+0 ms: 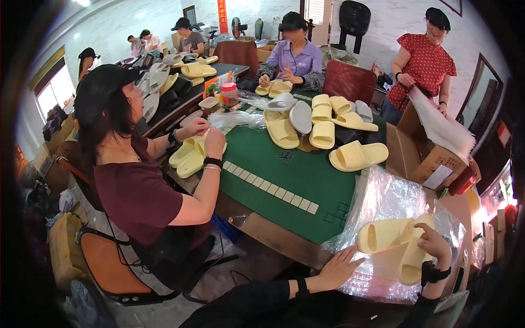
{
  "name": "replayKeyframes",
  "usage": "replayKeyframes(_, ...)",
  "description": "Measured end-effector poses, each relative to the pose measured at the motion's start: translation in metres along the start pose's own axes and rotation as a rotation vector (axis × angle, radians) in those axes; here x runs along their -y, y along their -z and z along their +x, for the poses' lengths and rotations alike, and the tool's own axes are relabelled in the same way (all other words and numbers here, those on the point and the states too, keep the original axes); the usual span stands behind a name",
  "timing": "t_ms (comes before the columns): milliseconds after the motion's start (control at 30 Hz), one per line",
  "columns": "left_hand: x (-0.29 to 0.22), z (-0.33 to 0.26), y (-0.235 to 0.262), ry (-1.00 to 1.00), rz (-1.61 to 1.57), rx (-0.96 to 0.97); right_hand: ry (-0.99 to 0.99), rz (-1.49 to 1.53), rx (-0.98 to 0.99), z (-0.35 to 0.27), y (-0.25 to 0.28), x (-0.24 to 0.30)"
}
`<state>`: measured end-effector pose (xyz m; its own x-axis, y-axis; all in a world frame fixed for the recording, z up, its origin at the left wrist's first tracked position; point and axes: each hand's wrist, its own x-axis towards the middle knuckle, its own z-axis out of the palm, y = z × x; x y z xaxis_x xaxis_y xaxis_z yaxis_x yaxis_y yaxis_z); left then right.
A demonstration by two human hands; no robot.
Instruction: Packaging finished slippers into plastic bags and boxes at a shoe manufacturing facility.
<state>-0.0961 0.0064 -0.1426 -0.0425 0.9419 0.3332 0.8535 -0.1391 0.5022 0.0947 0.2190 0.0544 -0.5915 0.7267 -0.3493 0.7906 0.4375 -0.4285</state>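
Observation:
Two pale yellow slippers lie in front of me on a stack of clear plastic bags [389,191]. One slipper [383,235] points left; the other slipper [413,259] has its toe toward me. My left hand [340,268] lies flat with its fingers stretched out, on the bags just beside the left-pointing slipper. My right hand [436,241] is at the second slipper, its fingers bent over the sole and the index finger reaching out; part of its hold is hidden.
Yellow and grey slippers [322,134] are heaped on the green table mat [262,158] beyond a row of tiles. A cardboard box [432,158] stands at the right. Co-workers sit at the left and far side, and one stands by the box. An orange chair [115,262] is lower left.

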Motion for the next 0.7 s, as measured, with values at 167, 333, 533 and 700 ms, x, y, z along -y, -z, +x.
replayKeyframes(167,0.001,0.0,-0.001,-0.052,-0.021,0.005,0.298,-0.365,-0.136,0.027,-0.02,-0.005)
replayKeyframes(333,0.002,-0.001,-0.003,-0.065,0.018,-0.011,0.349,-0.328,-0.01,0.049,-0.033,0.003)
replayKeyframes(533,0.001,-0.002,0.0,-0.068,0.038,-0.031,0.271,-0.447,-0.006,0.047,-0.048,0.018)
replayKeyframes(700,-0.003,-0.002,0.002,-0.085,0.062,-0.015,0.319,-0.349,-0.358,0.064,-0.076,0.001)
